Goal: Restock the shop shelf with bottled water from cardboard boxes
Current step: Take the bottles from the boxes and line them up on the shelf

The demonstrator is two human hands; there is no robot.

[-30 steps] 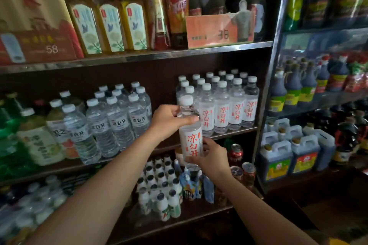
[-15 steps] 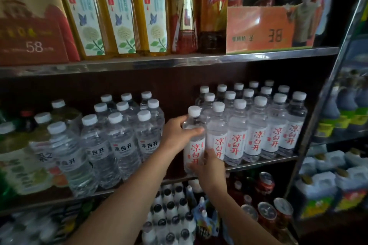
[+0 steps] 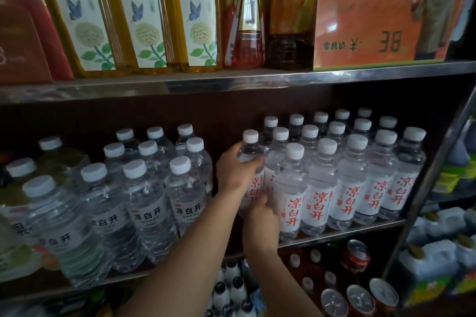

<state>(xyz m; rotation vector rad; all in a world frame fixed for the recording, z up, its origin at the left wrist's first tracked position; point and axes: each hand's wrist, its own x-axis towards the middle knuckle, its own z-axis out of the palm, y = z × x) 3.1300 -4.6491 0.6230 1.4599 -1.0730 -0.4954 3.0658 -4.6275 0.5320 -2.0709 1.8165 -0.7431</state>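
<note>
Shop shelving with steel-edged boards (image 3: 231, 81) fills the view, and on the middle board stands a block of clear plastic water bottles with white caps and red-lettered white labels (image 3: 345, 183). At the left end of this block the person holds one more clear water bottle of the same kind (image 3: 253, 159). The left hand (image 3: 235, 170) is curled round its shoulder, just under the cap, and the right hand (image 3: 260, 210) grips the lower part by the label. I judge the two-handed hold serves to steer the base into the free place beside the front row. The bottle's long axis is almost vertical, the cap pointing up. Whether the base already rests on the board I cannot tell, because the hands hide it.
</note>
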